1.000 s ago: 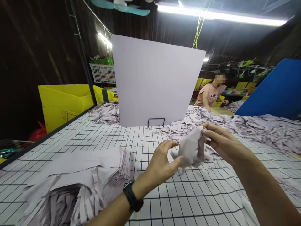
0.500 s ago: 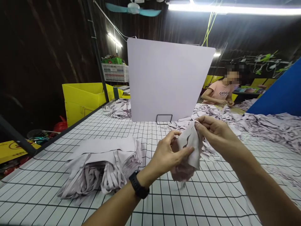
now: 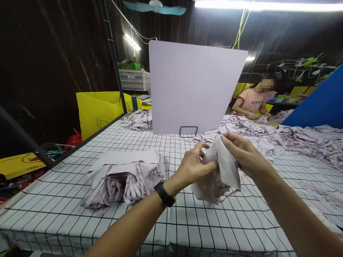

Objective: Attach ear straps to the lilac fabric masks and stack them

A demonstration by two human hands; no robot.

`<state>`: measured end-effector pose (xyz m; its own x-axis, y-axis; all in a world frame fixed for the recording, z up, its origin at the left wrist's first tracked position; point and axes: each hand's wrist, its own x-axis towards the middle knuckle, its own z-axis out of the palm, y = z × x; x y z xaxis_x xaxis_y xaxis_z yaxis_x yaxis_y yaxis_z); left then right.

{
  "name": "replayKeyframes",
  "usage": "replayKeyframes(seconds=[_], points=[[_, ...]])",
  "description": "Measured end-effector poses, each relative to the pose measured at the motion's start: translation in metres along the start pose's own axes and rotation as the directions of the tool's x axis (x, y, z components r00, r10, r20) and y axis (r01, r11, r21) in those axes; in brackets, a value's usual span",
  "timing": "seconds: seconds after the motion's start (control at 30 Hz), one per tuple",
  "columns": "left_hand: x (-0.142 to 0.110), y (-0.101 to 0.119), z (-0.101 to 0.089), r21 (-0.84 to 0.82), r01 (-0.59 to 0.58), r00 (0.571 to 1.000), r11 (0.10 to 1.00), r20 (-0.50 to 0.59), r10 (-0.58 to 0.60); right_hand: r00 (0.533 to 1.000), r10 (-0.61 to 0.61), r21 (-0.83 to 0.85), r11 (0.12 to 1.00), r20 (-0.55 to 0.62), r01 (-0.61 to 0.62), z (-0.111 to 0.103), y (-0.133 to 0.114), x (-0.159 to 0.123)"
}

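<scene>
Both hands hold one pale lilac fabric piece above the gridded table. My left hand, with a black watch on its wrist, pinches the piece's left edge. My right hand grips its top corner, fingers closed. The cloth hangs crumpled below the two hands, with a thin strap loop at its lower right. A neat stack of the same lilac pieces lies on the table to the left of my left hand.
A white upright board stands on a wire stand mid-table. Loose lilac pieces are heaped at the right and behind. Another person in a pink shirt works beyond the board. Yellow bins stand off the table's left edge.
My left hand has closed on the fabric piece, and both hands have drawn together. The view has shifted left, so the stack sits nearer the middle.
</scene>
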<state>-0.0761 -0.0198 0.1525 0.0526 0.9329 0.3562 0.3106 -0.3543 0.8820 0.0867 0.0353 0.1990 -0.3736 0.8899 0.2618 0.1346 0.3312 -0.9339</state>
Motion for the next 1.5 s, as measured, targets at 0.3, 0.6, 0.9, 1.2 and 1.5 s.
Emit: replayKeyframes(seconds=[0.3, 0.6, 0.9, 1.2, 1.5], points=[[0.004, -0.02, -0.022, 0.387, 0.018, 0.95, 0.922, -0.295, 0.105, 0.981, -0.01, -0.552, 0.825, 0.193, 0.117, -0.022, 0.035, -0.015], [-0.071, -0.045, -0.008, 0.6, -0.35, 0.928, 0.72, 0.328, 0.177, 1.0, -0.006, -0.825, 0.565, -0.029, -0.021, -0.024, 0.119, -0.076], [-0.104, -0.084, -0.002, 0.47, 0.076, 0.962, 0.88, 0.197, -0.189, 0.972, 0.226, -0.601, 0.787, 0.069, -0.14, -0.034, 0.137, -0.117], [-0.065, -0.105, 0.009, 0.603, 0.298, 0.884, 0.74, 0.118, -0.453, 0.888, 0.022, -0.616, 0.728, 0.46, 0.302, 0.057, 0.153, -0.038], [-0.046, -0.075, -0.015, 0.276, 0.195, 0.942, 0.941, 0.213, -0.258, 0.863, 0.015, -0.418, 0.879, 0.506, 0.23, 0.027, 0.106, -0.036]])
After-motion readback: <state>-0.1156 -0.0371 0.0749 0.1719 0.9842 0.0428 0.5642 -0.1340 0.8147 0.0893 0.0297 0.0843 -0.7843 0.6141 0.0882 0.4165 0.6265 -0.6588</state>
